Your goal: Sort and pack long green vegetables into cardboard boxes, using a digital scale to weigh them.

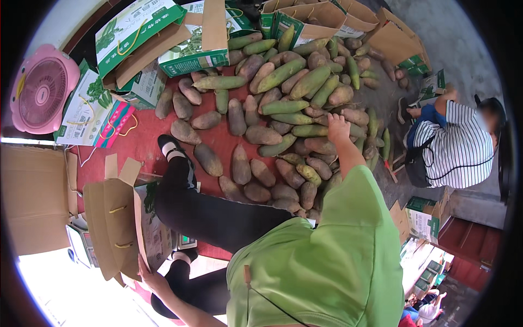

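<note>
My left hand [151, 279] grips the near edge of an upright cardboard box [101, 220] with open flaps and yellow cord handles. The box stands by my legs, next to a scale with a lit display [188, 242]. My right hand [339, 128] reaches onto a large heap of roots, its fingers apart and touching the heap; no root is visibly lifted. Near it lie long green radishes [310, 131] and dull brownish-purple roots [354, 116]. More brownish roots [208, 159] spread loosely over the red ground cover [150, 158] toward my foot.
Printed green-and-white cartons [193, 62] and open brown boxes [316, 22] line the far side. A pink fan [43, 90] stands at far left. Another person in a striped shirt [455, 144] crouches at right. More cartons [422, 220] stand at lower right.
</note>
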